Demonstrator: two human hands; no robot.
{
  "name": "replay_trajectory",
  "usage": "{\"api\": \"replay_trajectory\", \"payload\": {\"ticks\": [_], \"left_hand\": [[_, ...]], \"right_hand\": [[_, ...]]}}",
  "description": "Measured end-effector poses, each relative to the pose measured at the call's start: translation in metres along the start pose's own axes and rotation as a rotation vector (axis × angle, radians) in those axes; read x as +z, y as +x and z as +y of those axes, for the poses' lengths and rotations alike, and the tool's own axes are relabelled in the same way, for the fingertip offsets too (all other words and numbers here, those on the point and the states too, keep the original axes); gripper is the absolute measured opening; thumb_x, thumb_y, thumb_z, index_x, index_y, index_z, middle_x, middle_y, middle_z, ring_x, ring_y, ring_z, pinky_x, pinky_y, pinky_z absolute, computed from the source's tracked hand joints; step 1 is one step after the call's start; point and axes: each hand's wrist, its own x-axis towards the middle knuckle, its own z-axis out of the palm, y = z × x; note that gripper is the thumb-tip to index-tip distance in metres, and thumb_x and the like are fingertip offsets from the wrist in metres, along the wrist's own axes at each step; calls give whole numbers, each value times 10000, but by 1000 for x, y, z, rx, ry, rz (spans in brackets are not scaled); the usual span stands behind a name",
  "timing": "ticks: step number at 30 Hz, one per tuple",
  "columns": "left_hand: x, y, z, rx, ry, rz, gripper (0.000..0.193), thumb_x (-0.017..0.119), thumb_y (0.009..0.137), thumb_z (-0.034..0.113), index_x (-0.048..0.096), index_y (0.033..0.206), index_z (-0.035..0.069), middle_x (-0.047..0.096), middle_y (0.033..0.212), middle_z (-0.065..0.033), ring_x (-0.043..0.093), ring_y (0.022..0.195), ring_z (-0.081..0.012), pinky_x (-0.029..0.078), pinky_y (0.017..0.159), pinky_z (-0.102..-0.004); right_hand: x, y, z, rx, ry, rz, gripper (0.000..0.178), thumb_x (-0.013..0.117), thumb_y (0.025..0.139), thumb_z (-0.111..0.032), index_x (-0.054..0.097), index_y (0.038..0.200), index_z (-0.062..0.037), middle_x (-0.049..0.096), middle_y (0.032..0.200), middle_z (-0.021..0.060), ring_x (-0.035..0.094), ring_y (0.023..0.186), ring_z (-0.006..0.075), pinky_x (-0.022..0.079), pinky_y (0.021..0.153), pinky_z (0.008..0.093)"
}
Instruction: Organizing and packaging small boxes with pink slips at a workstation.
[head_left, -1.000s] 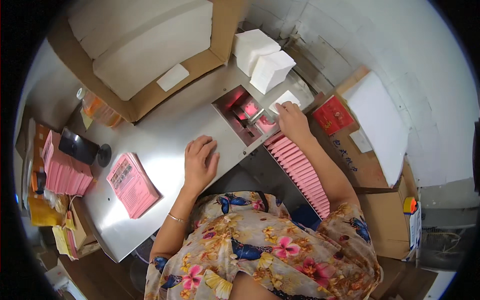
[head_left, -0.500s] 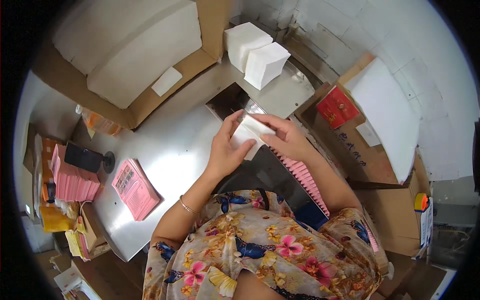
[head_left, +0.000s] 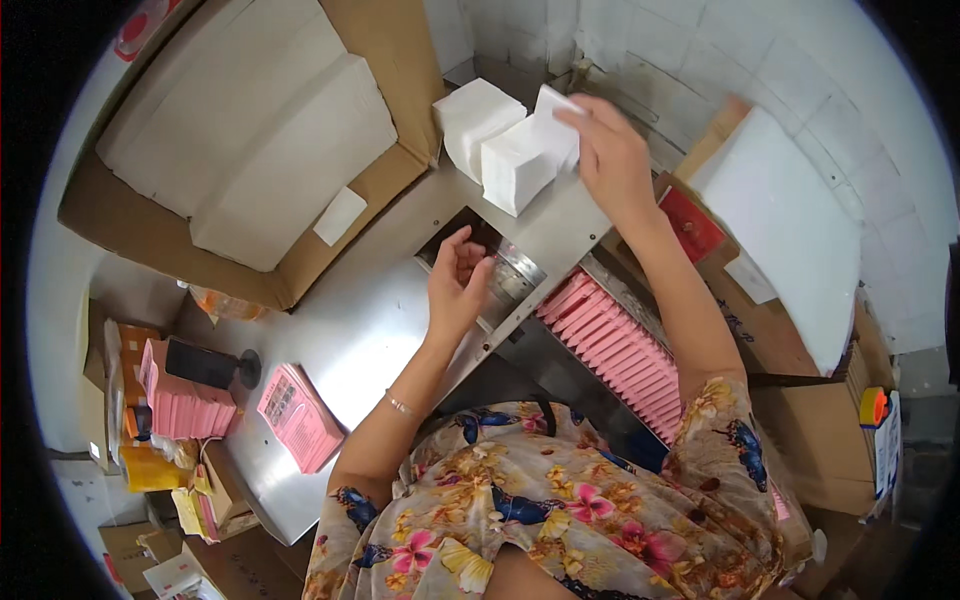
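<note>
My right hand [head_left: 615, 160] is raised at the far side of the metal table, its fingers and thumb closed on a thin white wad of paper napkins [head_left: 556, 122]. The wad stands on edge against the right end of a white napkin stack [head_left: 515, 168]; whether it is going in or coming out cannot be seen. A second napkin stack [head_left: 480, 118] stands just behind to the left. My left hand [head_left: 460, 280] holds nothing, its fingers loosely bent and apart, above a rectangular opening [head_left: 515, 270] in the tabletop with a shiny metal inside.
A row of pink packets [head_left: 610, 350] fills a tray below the table's right edge. Pink printed packets [head_left: 300, 418] lie on the metal table [head_left: 350, 300]. An open carton [head_left: 400, 180] of white paper stands at back left. A phone [head_left: 200, 362] on a stand is at left, cartons [head_left: 800, 340] at right.
My hands have come apart. The right hand has moved up and away to the napkin stack; the left stays near the opening, with the white napkins no longer in it. The view has shifted slightly.
</note>
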Motion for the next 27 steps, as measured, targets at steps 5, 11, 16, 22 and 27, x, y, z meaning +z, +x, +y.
{"api": "replay_trajectory", "payload": {"ticks": [5, 11, 16, 22, 27], "left_hand": [[30, 50, -18, 150, 280, 125, 736, 800, 792, 167, 440, 1400, -38, 578, 1218, -160, 580, 1072, -259, 479, 950, -370], [59, 74, -44, 357, 380, 279, 981, 854, 698, 186, 315, 1487, -36, 507, 1333, -237, 512, 1241, -406, 432, 1017, -453], [70, 73, -35, 217, 408, 296, 996, 840, 700, 205, 295, 1504, -14, 519, 1317, -213, 521, 1221, -364, 408, 978, -470], [67, 20, -7, 152, 450, 129, 940, 809, 706, 173, 318, 1486, -16, 514, 1291, -202, 519, 1196, -354, 404, 970, -468], [46, -14, 0, 258, 280, 76, 912, 791, 731, 131, 311, 1490, -32, 469, 1365, -235, 477, 1262, -400, 381, 1073, -448]], "right_hand": [[63, -3, 9, -51, -225, -17, 363, 747, 810, -248, 712, 1092, -23, 668, 1151, 186, 625, 1079, 347, 434, 1001, 488], [92, -40, 11, 169, -94, -286, 212, 700, 830, -214, 732, 864, -7, 670, 1000, 147, 620, 994, 351, 504, 858, 453], [76, -38, 11, 281, -55, -374, 183, 669, 854, -181, 729, 856, -8, 699, 924, 158, 669, 855, 343, 543, 777, 427], [23, -59, -29, 255, -30, -364, 152, 665, 868, -131, 719, 830, 6, 701, 940, 166, 674, 866, 343, 540, 778, 422], [5, -65, -39, 207, -9, -336, 299, 659, 890, -84, 694, 1184, -44, 701, 1039, 170, 672, 917, 342, 538, 817, 404]]}}
